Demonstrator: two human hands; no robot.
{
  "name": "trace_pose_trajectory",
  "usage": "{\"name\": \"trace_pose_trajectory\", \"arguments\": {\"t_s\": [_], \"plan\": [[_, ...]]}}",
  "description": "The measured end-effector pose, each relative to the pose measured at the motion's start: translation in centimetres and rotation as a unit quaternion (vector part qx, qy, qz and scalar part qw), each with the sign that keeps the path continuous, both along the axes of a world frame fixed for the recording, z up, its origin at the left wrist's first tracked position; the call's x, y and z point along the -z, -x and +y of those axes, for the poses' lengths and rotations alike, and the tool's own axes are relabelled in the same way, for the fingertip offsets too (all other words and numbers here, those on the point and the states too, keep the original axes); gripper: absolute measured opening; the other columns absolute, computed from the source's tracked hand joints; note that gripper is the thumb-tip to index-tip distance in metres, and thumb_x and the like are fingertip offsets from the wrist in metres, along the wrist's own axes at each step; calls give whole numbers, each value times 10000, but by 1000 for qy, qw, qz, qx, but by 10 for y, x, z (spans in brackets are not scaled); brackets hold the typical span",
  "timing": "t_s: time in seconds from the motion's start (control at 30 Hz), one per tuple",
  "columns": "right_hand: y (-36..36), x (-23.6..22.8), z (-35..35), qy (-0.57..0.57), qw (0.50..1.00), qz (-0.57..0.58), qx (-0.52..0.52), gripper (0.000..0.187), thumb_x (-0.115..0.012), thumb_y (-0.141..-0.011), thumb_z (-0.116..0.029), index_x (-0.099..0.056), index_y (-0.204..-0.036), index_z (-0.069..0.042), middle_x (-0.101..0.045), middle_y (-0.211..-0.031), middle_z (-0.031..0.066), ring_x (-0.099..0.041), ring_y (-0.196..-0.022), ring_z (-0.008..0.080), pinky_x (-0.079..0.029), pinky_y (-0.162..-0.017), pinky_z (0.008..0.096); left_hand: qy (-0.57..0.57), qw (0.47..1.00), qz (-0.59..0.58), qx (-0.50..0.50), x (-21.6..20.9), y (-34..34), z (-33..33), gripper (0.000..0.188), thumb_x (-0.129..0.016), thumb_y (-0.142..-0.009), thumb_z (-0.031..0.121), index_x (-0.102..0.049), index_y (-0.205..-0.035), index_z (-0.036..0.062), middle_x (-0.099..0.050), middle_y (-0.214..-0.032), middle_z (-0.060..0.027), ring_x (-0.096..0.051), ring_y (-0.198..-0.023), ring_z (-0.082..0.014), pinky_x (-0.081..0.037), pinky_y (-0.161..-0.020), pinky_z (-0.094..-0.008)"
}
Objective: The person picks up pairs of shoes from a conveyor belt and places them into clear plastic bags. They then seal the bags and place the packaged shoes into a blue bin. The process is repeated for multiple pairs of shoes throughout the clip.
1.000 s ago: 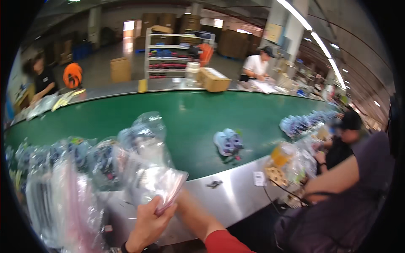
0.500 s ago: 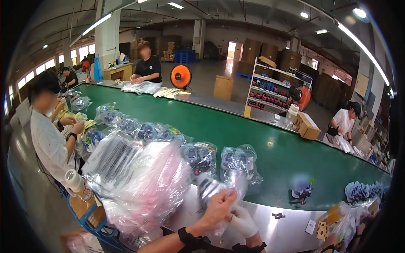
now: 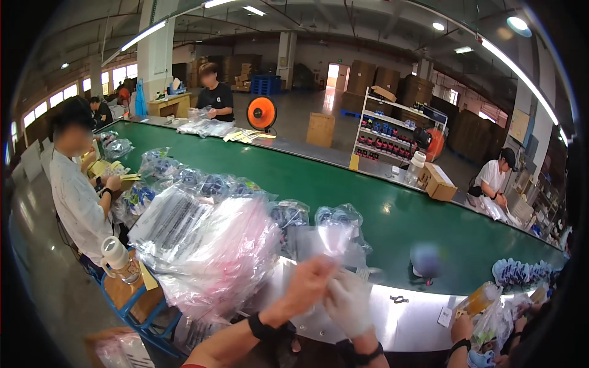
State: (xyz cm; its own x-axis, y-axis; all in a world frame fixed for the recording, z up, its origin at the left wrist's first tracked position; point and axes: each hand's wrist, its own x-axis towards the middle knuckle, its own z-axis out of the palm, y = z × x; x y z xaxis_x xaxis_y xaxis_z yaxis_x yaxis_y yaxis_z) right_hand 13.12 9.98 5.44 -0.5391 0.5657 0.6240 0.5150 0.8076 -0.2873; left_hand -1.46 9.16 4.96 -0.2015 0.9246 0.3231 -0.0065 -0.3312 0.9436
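My bare left hand (image 3: 311, 279) is closed on the edge of a clear plastic bag (image 3: 334, 241), blurred by motion. Right beside it, my right hand (image 3: 348, 305) in a white glove pinches the same bag. The bag stands up from my fingers, in front of a bagged pair of bluish shoes (image 3: 338, 216) on the green conveyor belt (image 3: 392, 245). Another bagged pair (image 3: 289, 213) lies just left of that. To the left of my hands is a big heap of flat clear bags (image 3: 208, 251), with pinkish ones among them.
A blurred bluish shoe (image 3: 424, 262) sits on the belt to the right, with a row of shoes (image 3: 521, 272) beyond. A co-worker's hand (image 3: 461, 329) is at the lower right. A bottle (image 3: 119, 260) stands on a blue-framed stool (image 3: 144, 310). Another co-worker (image 3: 76, 190) stands left.
My hands have risen slightly, and the bag is now held up with its film spread above my fingers. The view has shifted a little. At lower right, a co-worker's hand has come into view.
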Motion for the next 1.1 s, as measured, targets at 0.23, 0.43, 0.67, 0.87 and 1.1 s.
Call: {"name": "trace_pose_trajectory", "arguments": {"t_s": [0.23,0.43,0.67,0.87,1.1], "plan": [[0,31,26,134,989,-63,-9,198,-657,-763,-79,-629,-956,-46,-629,-878,110,-613,-787,299,-498,-716,391,-91,850,398,334,10,-43,-76,138,-526,-882,178,-579,-997,123,-594,-772,-202,-618,-772,-371,-476,-681,-446],[40,72,69,117,982,-130,75,183,-646,-782,-80,-642,-962,-47,-639,-881,113,-621,-786,297,-504,-718,370,-126,912,390,16,4,3,-6,96,-529,-875,69,-573,-794,39,-528,-610,-170,-533,-498,-303,-404,-455,-381],[-11,0,38,412,844,216,-265,179,-582,-903,-119,-658,-990,18,-654,-790,91,-644,-739,186,-513,-688,300,-54,968,143,-197,-3,68,30,206,-593,-928,159,-568,-790,8,-368,-563,65,-297,-529,-13,-208,-439,-269],[-135,35,157,152,948,85,267,346,-649,-832,-358,-679,-1011,-63,-680,-957,127,-643,-896,264,-477,-781,352,10,987,107,-118,3,27,27,175,-609,-905,111,-549,-768,20,-395,-615,94,-298,-545,-6,-205,-463,-242],[-255,122,227,142,887,-231,374,519,-688,-656,-553,-705,-1027,-191,-612,-1064,181,-518,-1080,397,-428,-898,467,49,988,88,-119,11,32,37,224,-633,-896,120,-551,-700,51,-388,-559,76,-295,-531,-27,-214,-455,-251]]}}
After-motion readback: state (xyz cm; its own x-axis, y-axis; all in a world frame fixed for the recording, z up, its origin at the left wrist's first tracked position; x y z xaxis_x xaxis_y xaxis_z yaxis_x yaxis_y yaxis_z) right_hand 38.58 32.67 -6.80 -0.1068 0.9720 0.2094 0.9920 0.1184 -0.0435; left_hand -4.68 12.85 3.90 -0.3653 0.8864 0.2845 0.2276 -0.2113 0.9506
